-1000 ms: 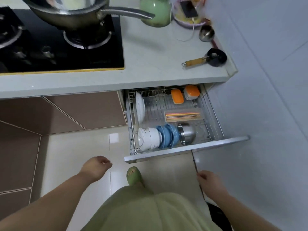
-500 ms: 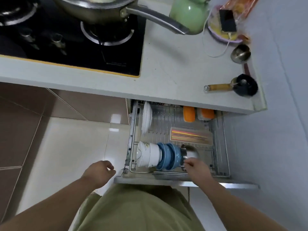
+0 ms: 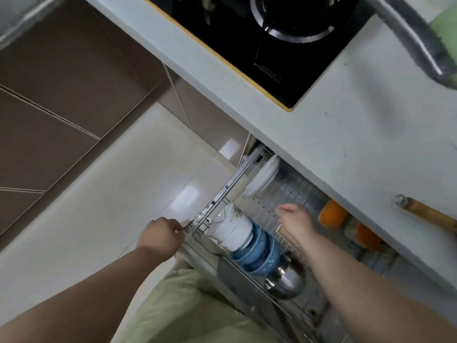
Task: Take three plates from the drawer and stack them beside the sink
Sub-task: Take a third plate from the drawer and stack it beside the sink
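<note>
**Plates wait at the back of the drawer as a hand reaches in**

Plates (image 3: pixel 263 177), white and standing on edge in the wire rack, sit at the far left corner of the open drawer (image 3: pixel 217 201), partly tucked under the lip of the countertop (image 3: pixel 346 149). The right hand (image 3: pixel 294 220) hovers over the rack between the plates and a sideways row of bowls, its fingers loosely spread and empty, holding nothing. The left hand (image 3: pixel 162 235) is curled against the near corner of the drawer's metal frame; whether it grips the frame or only rests there cannot be told through the motion blur.

Nearer the person lie white bowls (image 3: pixel 231 227), blue bowls (image 3: pixel 257 251) and a steel bowl (image 3: pixel 285 278), nested on their sides. Two orange-lidded containers (image 3: pixel 332 214) stand along the back. Above, a black gas hob (image 3: pixel 259 35) is set into the counter and a wooden-handled tool (image 3: pixel 427 215) lies at the right.

The reach looks best carried on past the white bowls to the plates, with fingers pinching a rim from above. Lifting them straight up out of the rack slots should keep them clear of the counter edge overhead. A steadying left hand on the frame would stop the drawer sliding. The sink is out of view.
</note>
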